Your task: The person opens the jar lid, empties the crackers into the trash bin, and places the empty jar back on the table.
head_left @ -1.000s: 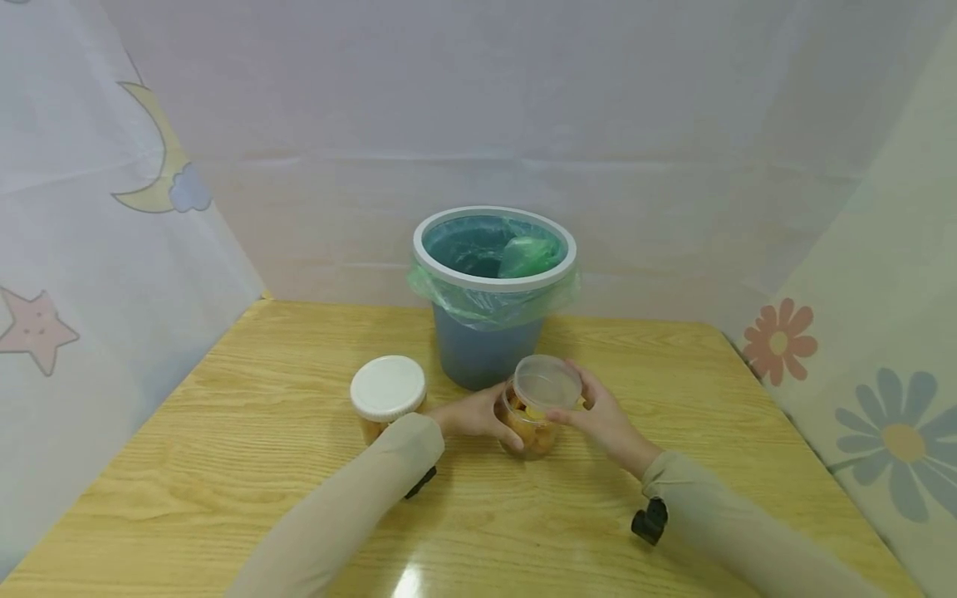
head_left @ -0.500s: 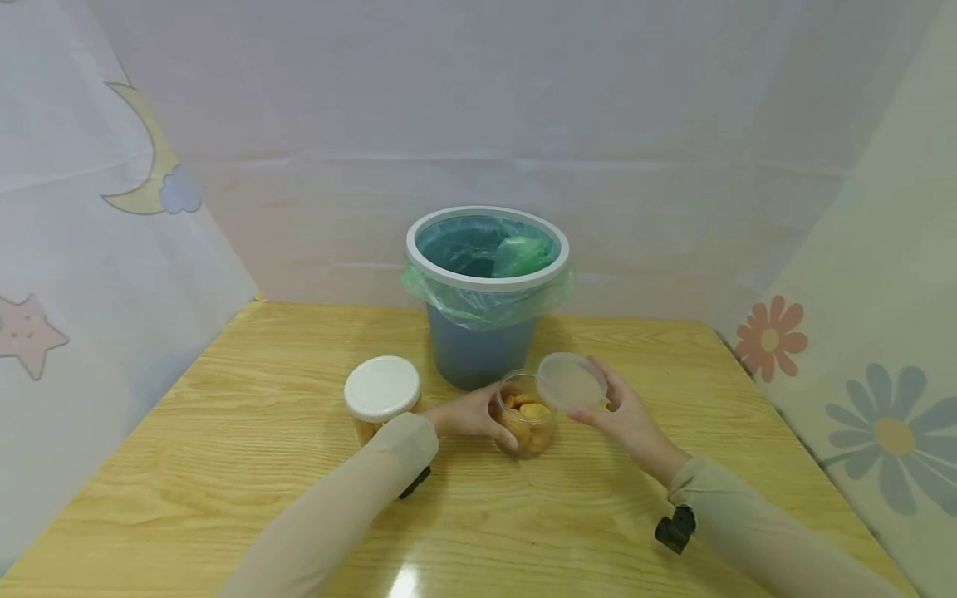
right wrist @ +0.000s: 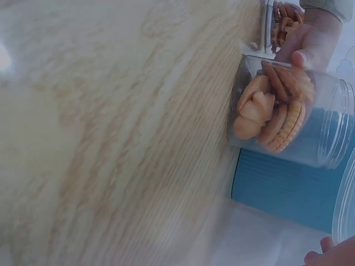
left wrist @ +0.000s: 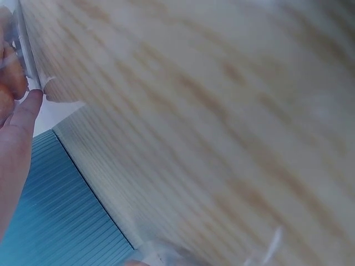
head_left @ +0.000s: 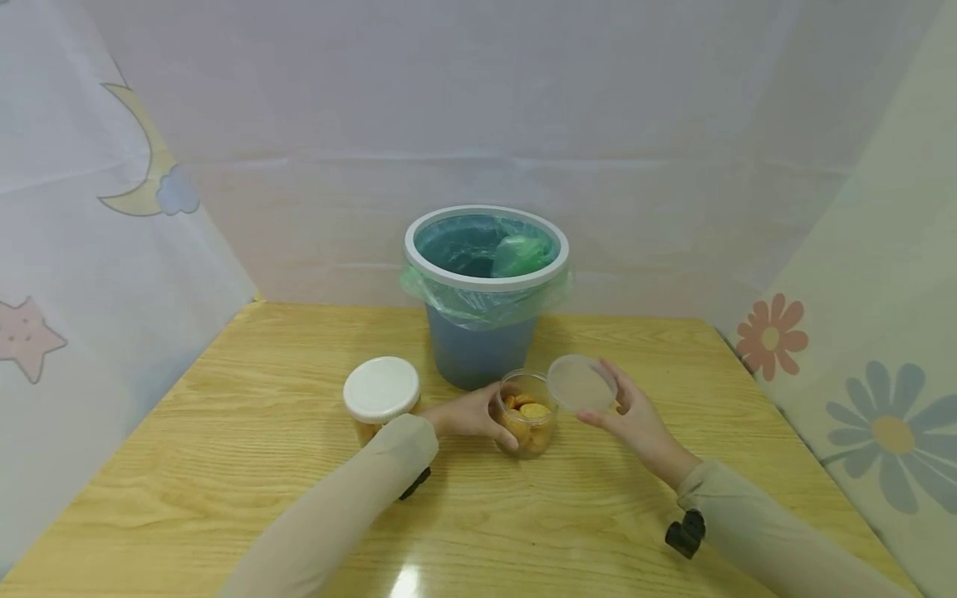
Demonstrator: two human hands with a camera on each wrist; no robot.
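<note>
Bottom of the frame: beige left sleeve [head_left: 336, 507] and right sleeve [head_left: 777, 531] reach in over the wood-grain counter [head_left: 224, 465], a black wrist camera [head_left: 685, 534] under the right cuff.

Just below center, left grip [head_left: 471, 415] is wrapped round the clear screw-top jar [right wrist: 319, 130], thumb on the near side. Jar stands upright on the counter, mouth uncovered, round cookies [head_left: 534, 410] inside.

Right of it, right grip [head_left: 639, 428] pinches the translucent lid [head_left: 579, 384] at its edge. Lid is off, tilted, beside the jar mouth; can't tell if they touch.

Left of center, partly behind the left forearm: second jar [head_left: 366, 430], upright, white lid [head_left: 381, 388] on.

Behind the jars, mid-frame: blue trash bin [head_left: 478, 345], gray rim, green bag liner [head_left: 478, 307] folded over the outside.

Upper frame: pale backdrop [head_left: 486, 100], moon print at upper left, flowers at right
</note>
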